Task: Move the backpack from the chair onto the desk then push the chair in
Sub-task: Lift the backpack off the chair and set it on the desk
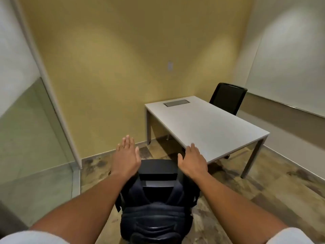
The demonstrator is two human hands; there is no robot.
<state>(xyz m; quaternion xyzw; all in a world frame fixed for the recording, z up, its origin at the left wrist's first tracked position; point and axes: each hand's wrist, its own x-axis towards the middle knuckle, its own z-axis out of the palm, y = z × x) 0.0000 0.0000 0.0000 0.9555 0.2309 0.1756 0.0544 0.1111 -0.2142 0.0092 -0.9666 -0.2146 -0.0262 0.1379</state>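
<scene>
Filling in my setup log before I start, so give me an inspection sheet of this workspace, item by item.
Surface: desk top bare except a closed grey panel.
Job's things: backpack on the near chair, off the desk.
Clutter: nothing seen.
Grippers: left hand and right hand open, holding nothing.
Cables: nothing seen.
Surroundings: second chair behind the desk, whiteboard, glass partition, wall plate.
</scene>
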